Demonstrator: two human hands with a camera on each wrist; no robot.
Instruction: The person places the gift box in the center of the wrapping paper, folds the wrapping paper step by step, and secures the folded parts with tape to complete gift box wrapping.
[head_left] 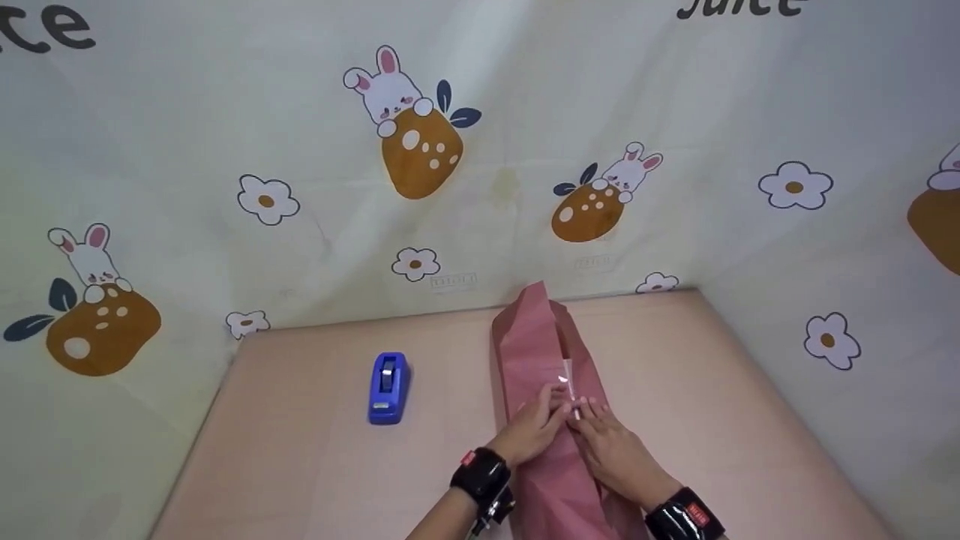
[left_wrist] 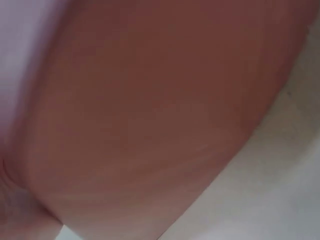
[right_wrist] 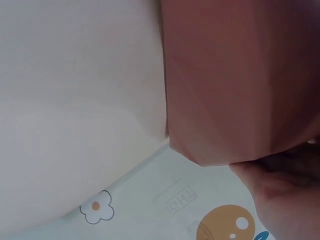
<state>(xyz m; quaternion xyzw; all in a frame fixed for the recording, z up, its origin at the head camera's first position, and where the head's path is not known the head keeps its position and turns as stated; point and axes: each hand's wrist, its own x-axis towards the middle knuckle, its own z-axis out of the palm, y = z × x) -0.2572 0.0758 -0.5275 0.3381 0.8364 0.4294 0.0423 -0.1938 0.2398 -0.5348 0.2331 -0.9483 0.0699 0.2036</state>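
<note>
A long wrapped bundle in dusky pink paper lies on the table, its far end folded to a point. Along the paper's seam runs a strip of clear tape. My left hand rests on the paper with its fingertips at the tape. Beside it, my right hand lies over the seam, fingers extended and fingertips at the tape's near end. Pink paper fills most of the left wrist view. In the right wrist view, part of my right hand shows against the paper.
A blue tape dispenser stands on the table left of the bundle. The pale pink tabletop meets a printed curtain with rabbits and flowers at the back and sides.
</note>
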